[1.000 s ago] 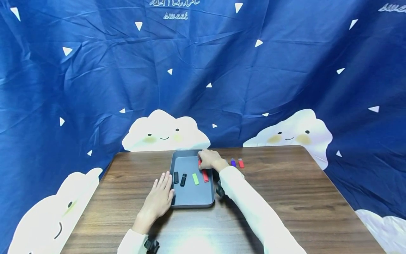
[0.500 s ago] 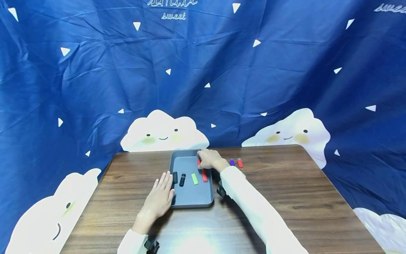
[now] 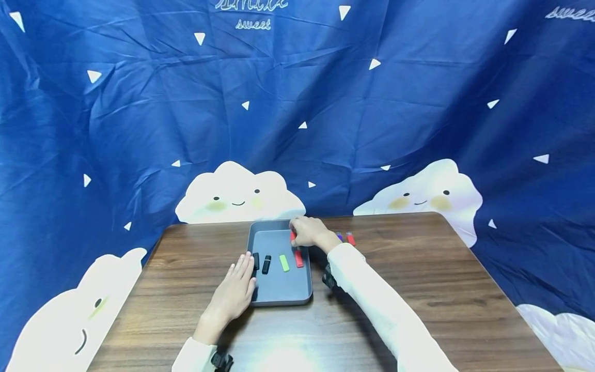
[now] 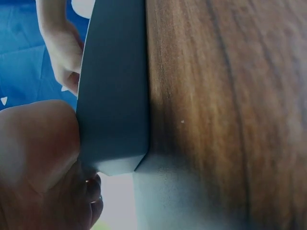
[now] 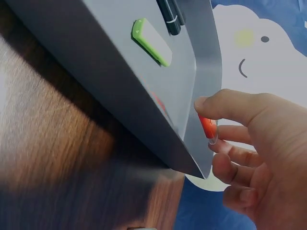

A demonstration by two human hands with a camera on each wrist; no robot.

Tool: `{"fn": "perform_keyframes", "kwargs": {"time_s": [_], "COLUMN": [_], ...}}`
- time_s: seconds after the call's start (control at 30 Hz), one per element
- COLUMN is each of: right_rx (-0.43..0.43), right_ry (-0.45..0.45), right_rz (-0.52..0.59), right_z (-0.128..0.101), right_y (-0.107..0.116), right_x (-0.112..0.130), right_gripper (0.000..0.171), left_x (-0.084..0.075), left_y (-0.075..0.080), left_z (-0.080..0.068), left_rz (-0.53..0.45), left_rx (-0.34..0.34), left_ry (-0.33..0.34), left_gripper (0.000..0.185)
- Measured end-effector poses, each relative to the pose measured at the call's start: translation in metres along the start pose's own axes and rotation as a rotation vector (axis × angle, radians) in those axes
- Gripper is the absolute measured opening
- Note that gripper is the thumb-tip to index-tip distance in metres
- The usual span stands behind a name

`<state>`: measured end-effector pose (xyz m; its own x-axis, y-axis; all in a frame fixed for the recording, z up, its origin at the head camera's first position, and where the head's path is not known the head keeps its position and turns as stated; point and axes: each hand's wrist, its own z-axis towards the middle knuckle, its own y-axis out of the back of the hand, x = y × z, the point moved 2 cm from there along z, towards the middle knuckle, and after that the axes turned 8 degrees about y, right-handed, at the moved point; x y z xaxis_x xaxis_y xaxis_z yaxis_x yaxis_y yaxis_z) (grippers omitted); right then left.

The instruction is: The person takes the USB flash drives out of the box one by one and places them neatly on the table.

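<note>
A grey tray [image 3: 281, 292] lies on the wooden table [image 3: 418, 289]. In it lie two black sticks [image 3: 266, 264], a green stick [image 3: 284, 262] and a red stick [image 3: 298, 257], side by side. My right hand [image 3: 295, 233] is over the tray's far right corner and pinches another small red stick [image 3: 293, 237] between thumb and fingers. The right wrist view shows this pinch [image 5: 207, 120] on the red stick [image 5: 209, 129] just above the tray floor [image 5: 192, 72], with the green stick [image 5: 152, 41] further along. My left hand [image 3: 237, 281] lies flat on the table, its fingers against the tray's left wall [image 4: 115, 86].
A purple stick [image 3: 340, 236] and one more red stick [image 3: 350, 238] lie on the table right of the tray, just beyond my right wrist. A blue cloth with white clouds [image 3: 325, 103] hangs behind the table and at its sides.
Hardly anything differs. My right forearm has swung slightly to the right while the hand stays at the tray's far corner with the red stick. The left hand has not moved.
</note>
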<state>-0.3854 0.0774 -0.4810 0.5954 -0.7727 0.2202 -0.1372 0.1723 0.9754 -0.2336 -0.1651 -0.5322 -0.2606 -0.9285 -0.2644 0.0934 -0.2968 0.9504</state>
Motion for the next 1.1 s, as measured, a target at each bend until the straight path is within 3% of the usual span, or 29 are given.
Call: {"fn": "perform_keyframes", "kwargs": {"time_s": [1.1], "right_rx": [-0.057], "right_ry": [0.012], "right_rz": [-0.081], "right_z": [-0.031], "right_y": [0.025], "right_x": [-0.015], "right_gripper": [0.05], "left_x": [-0.002], "left_y": [0.001], "left_z": [-0.002], "left_rz": [-0.012], "left_rx": [0.016], "left_ry": [0.013], "left_gripper": [0.056]}}
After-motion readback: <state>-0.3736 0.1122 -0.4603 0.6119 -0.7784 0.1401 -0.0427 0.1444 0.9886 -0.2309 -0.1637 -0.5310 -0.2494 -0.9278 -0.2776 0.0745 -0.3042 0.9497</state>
